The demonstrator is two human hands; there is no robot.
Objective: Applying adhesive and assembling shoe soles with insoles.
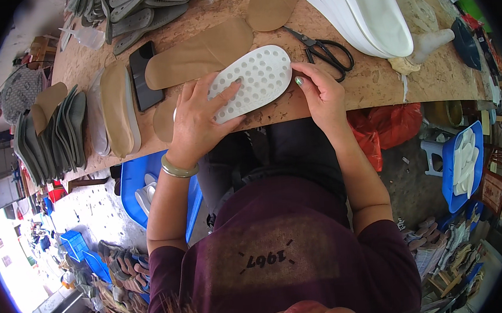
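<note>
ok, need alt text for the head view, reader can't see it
A person's left hand lies over one end of a white dotted sole, and the right hand has its fingertips at the other end. Around it on a wooden worktable are tan insoles, a black phone, scissors, stacked white soles and grey soles.

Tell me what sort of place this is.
Probably a small footwear workshop: a pile of grey insoles and a stack of white soles lie on the worn worktable, near black-handled scissors and a white dotted sole being handled.
</note>
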